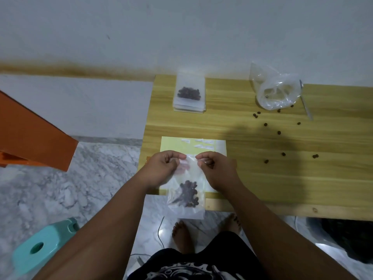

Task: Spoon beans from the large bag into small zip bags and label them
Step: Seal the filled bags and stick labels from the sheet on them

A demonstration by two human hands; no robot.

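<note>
Clear bean-filled zip bag pinched by left hand and right hand; labels unreadable.

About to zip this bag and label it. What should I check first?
1. Grip: left hand and right hand both pinch the small zip bag at its top: ok.
2. Beans inside it: ok.
3. Zip closed: cannot tell.
4. Label sheet below the hands, labels left on it: ok.
5. Table free of loose beans: not ok, several scattered.
</note>
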